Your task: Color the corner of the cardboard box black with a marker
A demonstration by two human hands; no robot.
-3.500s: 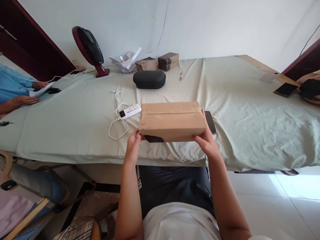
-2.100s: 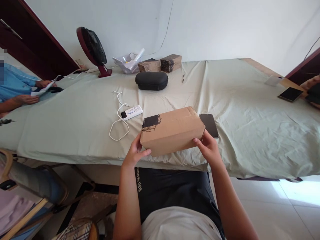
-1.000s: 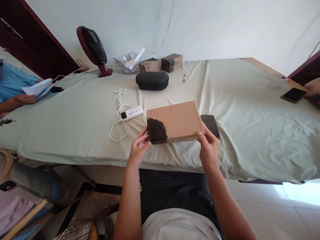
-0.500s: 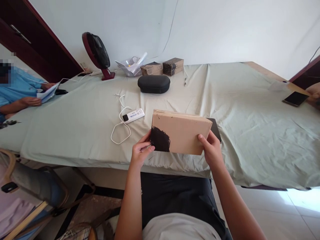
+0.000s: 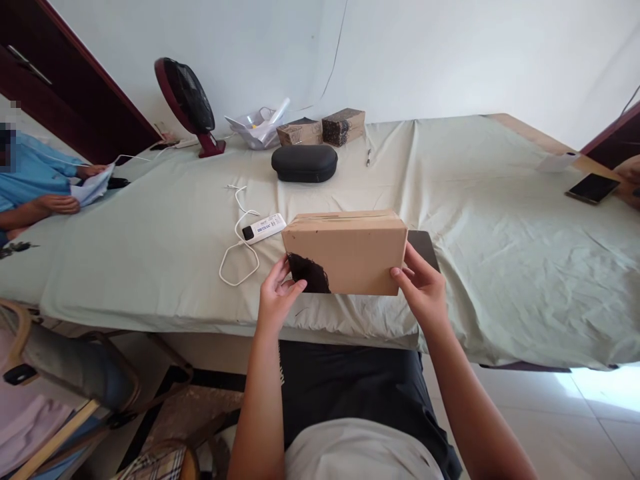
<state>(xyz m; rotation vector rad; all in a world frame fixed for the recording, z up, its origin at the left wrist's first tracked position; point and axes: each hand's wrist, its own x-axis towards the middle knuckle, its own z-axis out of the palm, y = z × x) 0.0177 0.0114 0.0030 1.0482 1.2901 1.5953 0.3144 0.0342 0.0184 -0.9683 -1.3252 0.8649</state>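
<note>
Around the carton [image 5: 353,257], left hand [image 5: 277,293] and right hand [image 5: 425,287] curl halfway.

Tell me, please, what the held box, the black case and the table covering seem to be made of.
The box looks like matt cardboard, from its plain tan faces and folded edges. The black case has a dull finish and firm rounded shape: fabric or plastic, hard to tell. The table covering is probably matt cloth, given its wrinkles.

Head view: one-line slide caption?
Left hand and right hand grip a black-marked cardboard box at opposite ends, black case beyond.
</note>
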